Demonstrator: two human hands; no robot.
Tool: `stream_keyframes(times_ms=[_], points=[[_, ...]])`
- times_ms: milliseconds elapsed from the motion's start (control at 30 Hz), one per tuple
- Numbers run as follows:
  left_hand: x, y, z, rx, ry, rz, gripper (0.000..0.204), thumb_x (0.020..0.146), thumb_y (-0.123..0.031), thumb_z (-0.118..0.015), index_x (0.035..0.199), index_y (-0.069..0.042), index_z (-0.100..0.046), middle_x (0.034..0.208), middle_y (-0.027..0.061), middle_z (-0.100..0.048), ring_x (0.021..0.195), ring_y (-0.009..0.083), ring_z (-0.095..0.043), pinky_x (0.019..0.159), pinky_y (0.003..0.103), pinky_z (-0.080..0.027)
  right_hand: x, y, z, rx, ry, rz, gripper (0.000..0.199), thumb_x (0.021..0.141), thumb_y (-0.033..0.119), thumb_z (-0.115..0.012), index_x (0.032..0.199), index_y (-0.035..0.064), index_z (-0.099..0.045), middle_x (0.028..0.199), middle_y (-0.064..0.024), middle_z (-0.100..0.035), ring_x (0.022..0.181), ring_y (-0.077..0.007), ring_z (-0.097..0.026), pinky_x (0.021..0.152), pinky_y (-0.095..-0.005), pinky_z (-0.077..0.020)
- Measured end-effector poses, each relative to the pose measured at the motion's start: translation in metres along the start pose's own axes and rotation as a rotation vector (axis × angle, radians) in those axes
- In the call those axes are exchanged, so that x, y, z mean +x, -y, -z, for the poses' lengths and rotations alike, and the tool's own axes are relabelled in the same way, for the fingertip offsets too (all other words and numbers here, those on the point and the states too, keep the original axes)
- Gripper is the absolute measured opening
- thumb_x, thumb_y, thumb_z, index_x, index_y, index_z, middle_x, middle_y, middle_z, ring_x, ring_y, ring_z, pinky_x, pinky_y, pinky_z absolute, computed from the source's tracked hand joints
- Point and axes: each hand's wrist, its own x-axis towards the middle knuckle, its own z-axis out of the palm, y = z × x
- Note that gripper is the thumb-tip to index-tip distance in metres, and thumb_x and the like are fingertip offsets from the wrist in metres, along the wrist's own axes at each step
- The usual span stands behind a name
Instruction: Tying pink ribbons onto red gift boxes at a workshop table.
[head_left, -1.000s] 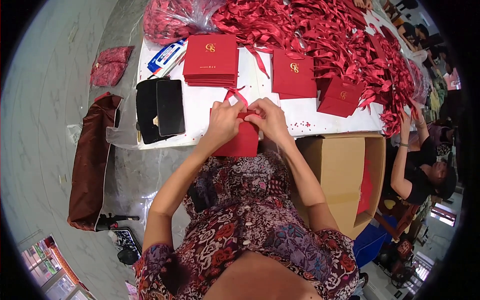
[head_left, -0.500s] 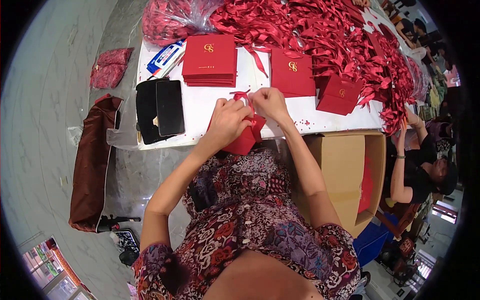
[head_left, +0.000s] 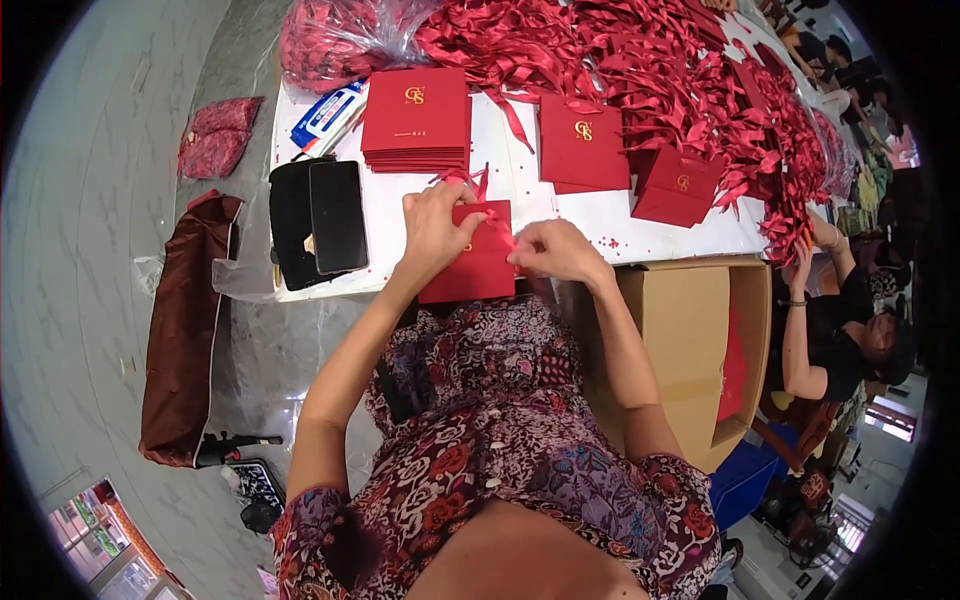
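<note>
A workshop for handwork in bulk is suggested. A long table covered in white sheeting point(head_left: 388, 220) is heaped with glossy red ribbons point(head_left: 660, 90) and laid with a neat stack of flat, square red paper pouches point(head_left: 415, 115). A brown cardboard carton point(head_left: 683, 350) is placed beside it, and its farther side is occupied by a black-clad co-worker point(head_left: 848, 350).

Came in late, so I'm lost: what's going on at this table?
A person's left hand holds the top of a red bag, and the right hand pinches a ribbon near its right edge. A stack of red bags lies beyond, a heap of red ribbons farther right. Another person's hand is by the heap.
</note>
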Motion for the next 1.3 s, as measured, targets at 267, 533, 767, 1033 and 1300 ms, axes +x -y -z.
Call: stream_keyframes(times_ms=[267,533,767,1033,1300], points=[[-0.025,-0.032,-0.023,-0.079,-0.158,-0.053,0.02,0.089,-0.019,-0.068,0.103,-0.008,-0.06,0.091,0.006,-0.063,0.091,0.0255,-0.057,0.081,0.042,-0.035,0.023,0.001,-0.009,0.723,-0.232,0.072,0.027,0.095,0.027,-0.069,0.081,0.0041,-0.067,0.069,0.0024,-0.064,0.058,-0.003,-0.054,0.052,-0.0195,-0.0414],[-0.053,-0.028,-0.029,-0.836,0.187,0.214,0.015,0.089,-0.003,-0.065,0.1,-0.003,-0.056,0.084,0.0023,-0.063,0.073,0.0102,-0.06,0.065,0.025,-0.048,0.033,0.008,-0.012,0.758,-0.403,0.06,0.026,0.095,0.026,-0.068,0.078,0.0072,-0.064,0.066,0.0049,-0.059,0.055,-0.0013,-0.05,0.047,-0.018,-0.0363],[-0.056,-0.006,-0.009,-1.075,0.41,0.372,0.004,0.097,-0.008,-0.06,0.099,-0.006,-0.058,0.091,-0.0004,-0.065,0.083,0.0047,-0.059,0.076,0.018,-0.046,0.038,-0.037,-0.014,0.297,-0.568,0.029,0.024,0.091,0.023,-0.072,0.084,0.0016,-0.064,0.07,-0.0033,-0.062,0.058,-0.0125,-0.057,0.054,-0.0289,-0.0444],[-0.05,0.009,0.004,-1.012,0.376,0.547,0.015,0.099,-0.013,-0.06,0.11,-0.004,-0.057,0.091,0.0026,-0.068,0.085,0.0074,-0.064,0.073,0.022,-0.052,0.004,0.034,-0.025,-0.054,-0.699,0.557,0.031,0.08,0.019,-0.079,0.102,0.0055,-0.062,0.098,-0.0098,-0.061,0.087,-0.026,-0.064,0.069,-0.0362,-0.0511],[-0.058,0.01,0.007,-1.245,0.362,0.572,0.026,0.101,-0.014,-0.054,0.124,-0.003,-0.051,0.119,0.0053,-0.059,0.105,0.0117,-0.063,0.093,0.027,-0.054,0.02,0.03,-0.059,-0.263,-0.525,0.687,0.024,0.08,0.013,-0.073,0.099,0.0046,-0.061,0.089,-0.0096,-0.055,0.085,-0.03,-0.059,0.07,-0.0407,-0.0503]])
